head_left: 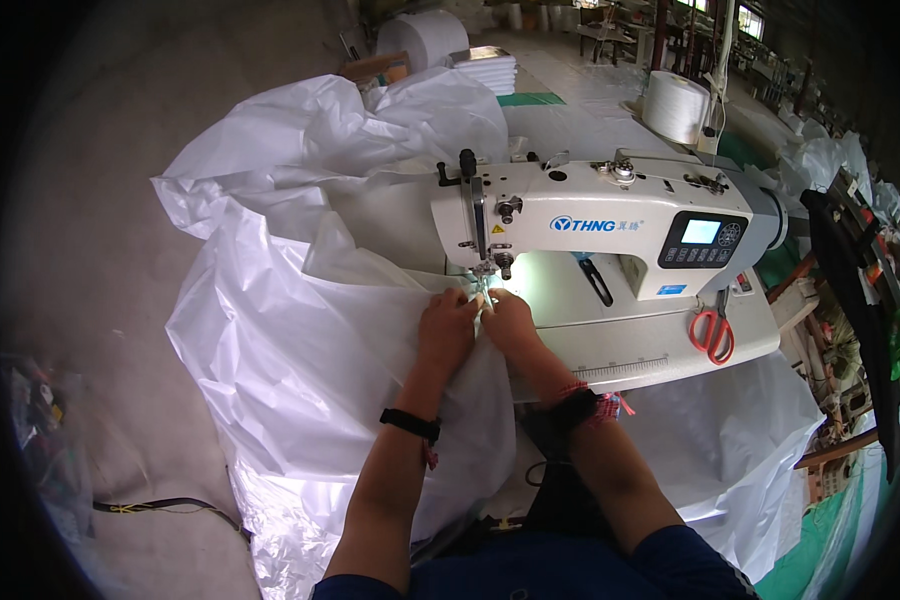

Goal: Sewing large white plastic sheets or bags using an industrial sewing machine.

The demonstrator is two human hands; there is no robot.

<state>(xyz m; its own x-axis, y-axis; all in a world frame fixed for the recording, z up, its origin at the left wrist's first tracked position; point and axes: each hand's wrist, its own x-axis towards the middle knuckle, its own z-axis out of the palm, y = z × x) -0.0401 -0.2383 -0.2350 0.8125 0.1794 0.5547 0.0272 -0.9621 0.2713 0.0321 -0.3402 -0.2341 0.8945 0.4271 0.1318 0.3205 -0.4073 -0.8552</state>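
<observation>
A white industrial sewing machine stands in front of me, its lamp lighting the bed below the needle. My left hand and my right hand meet just in front of the presser foot. Both are closed on the edge of a large white plastic sheet, fingers bent and nearly touching each other. The sheet spreads over the left side of the table in loose folds and hangs down toward the floor. The fingertips are small in view, and the sheet's edge between them is partly hidden.
Red-handled scissors and a dark slim tool lie on the machine bed. A white thread cone stands behind the machine. At the far back are a big white roll and stacked white sheets. A black cable crosses the floor.
</observation>
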